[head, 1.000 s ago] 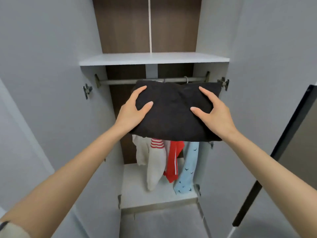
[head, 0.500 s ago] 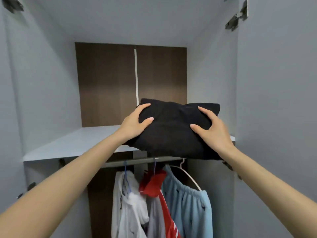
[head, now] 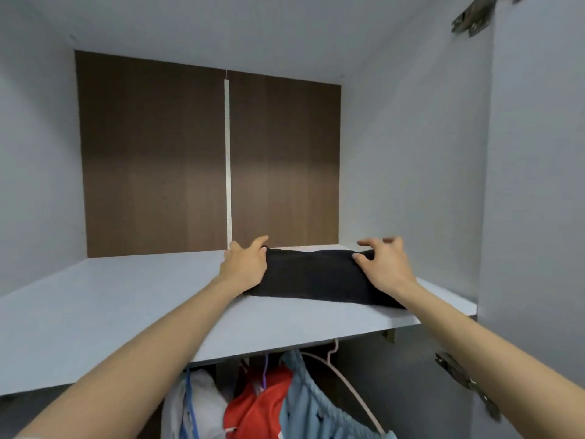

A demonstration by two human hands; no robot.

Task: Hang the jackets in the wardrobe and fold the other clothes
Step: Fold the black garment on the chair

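The folded black garment (head: 313, 280) lies flat on the wardrobe's upper shelf (head: 126, 299), toward its right end and a little back from the front edge. The left hand (head: 245, 267) rests against its left end with its fingers straight. The right hand (head: 384, 267) sits on the right end, fingers loosely spread and gripping nothing. I'd nudge the garment square, then lift both hands straight up so the fold doesn't drag open.
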